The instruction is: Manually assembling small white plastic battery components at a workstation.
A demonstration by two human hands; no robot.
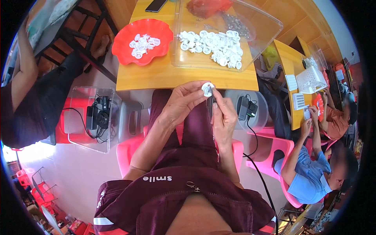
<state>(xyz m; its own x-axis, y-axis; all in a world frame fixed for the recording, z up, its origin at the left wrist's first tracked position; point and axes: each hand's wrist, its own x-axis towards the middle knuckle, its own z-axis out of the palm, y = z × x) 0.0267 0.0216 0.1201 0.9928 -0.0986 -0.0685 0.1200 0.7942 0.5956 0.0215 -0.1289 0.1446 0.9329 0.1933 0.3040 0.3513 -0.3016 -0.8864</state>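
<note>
Head view: your left hand (pixel 181 102) and right hand (pixel 224 117) are together, pinching the small white round plastic cap (pixel 207 89); keep it steady above your lap, fingertips firm.

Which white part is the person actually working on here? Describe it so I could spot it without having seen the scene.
Start at the yellow table and drop to its near edge, above the person's lap. There the left hand and right hand meet around one small white round part. Unlike the loose white parts heaped in the clear tray and red dish, it is alone and pinched between fingers.
</note>
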